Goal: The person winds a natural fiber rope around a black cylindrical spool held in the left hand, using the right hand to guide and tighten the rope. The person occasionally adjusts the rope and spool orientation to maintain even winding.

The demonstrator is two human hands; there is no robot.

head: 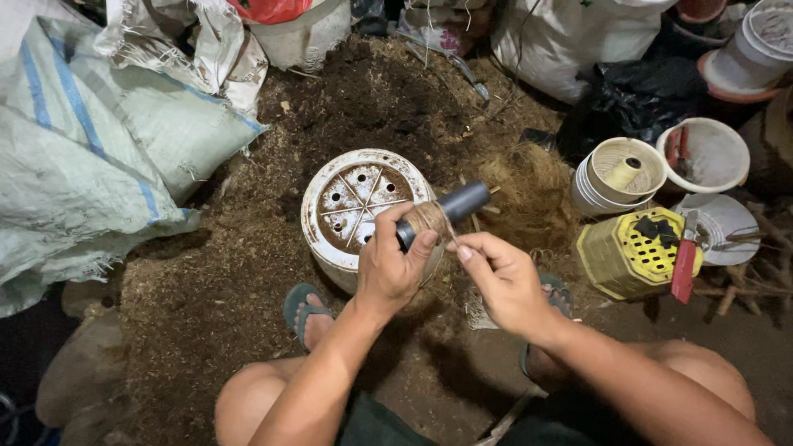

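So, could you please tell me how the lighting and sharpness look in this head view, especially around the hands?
Head view: light falls brightest on the centre, where the left hand and right hand grip the dark pipe wrapped in brown fibre, both sharp; the corners fall into deep shadow, and the wide lens bends the woven sacks at the left edge; no glare shows.

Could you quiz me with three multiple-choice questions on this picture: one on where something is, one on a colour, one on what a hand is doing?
1. Where is the yellow basket?
A. right of the hands
B. on the sacks
C. on the person's lap

2. What colour is the pipe?
A. red
B. black
C. white

3. What is the left hand doing?
A. resting on a knee
B. hanging open
C. gripping the pipe

Answers:
1 A, it sits by the white pots.
2 B, its bare end is dark.
3 C, fingers wrap it while the right hand pinches twine.
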